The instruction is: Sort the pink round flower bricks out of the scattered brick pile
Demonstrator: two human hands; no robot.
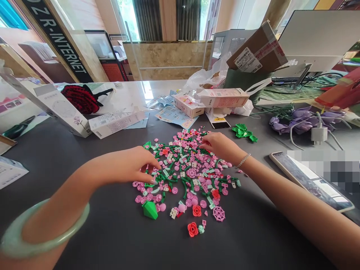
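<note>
Dark worktop (109, 228): toy pcs (191, 173) mostly loose & mixed; green clump (243, 132) apart, just beyond R hand (218, 145) (fingers curled, can't tell grip). L hand (136, 161): thumb/fingers parted.

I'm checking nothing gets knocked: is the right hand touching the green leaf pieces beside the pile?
Apart. The head view shows dark tabletop between the right hand and the green leaf pieces, which lie to its right.
</note>
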